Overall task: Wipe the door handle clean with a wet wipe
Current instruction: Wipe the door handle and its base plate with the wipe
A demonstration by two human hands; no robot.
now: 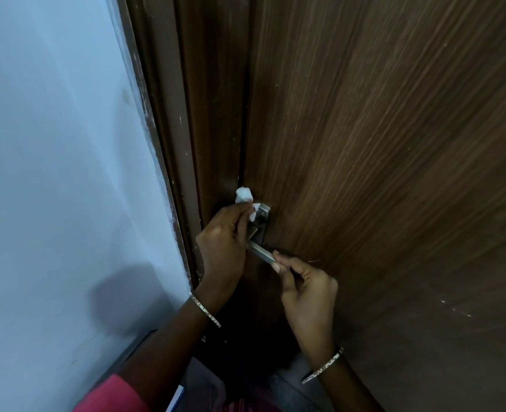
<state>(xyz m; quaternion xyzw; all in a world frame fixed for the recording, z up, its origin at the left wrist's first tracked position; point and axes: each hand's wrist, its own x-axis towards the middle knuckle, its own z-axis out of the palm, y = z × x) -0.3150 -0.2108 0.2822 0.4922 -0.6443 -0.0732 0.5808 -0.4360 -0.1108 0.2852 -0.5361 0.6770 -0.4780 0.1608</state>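
A silver lever door handle (pixel 262 252) with a square metal plate (pixel 263 217) is fixed to the brown wooden door (pixel 379 144). My left hand (pixel 223 248) pinches a crumpled white wet wipe (pixel 243 196) and presses it against the top of the plate. The free end of the lever is held between the fingertips of my right hand (pixel 305 289). Both wrists wear thin bangles. Part of the lever is hidden behind my left hand.
A dark brown door frame (pixel 192 129) runs along the door's left edge, with a pale blue wall (pixel 52 173) beyond it. A pink sleeve (pixel 111 394) shows at the bottom, and dark floor lies below the hands.
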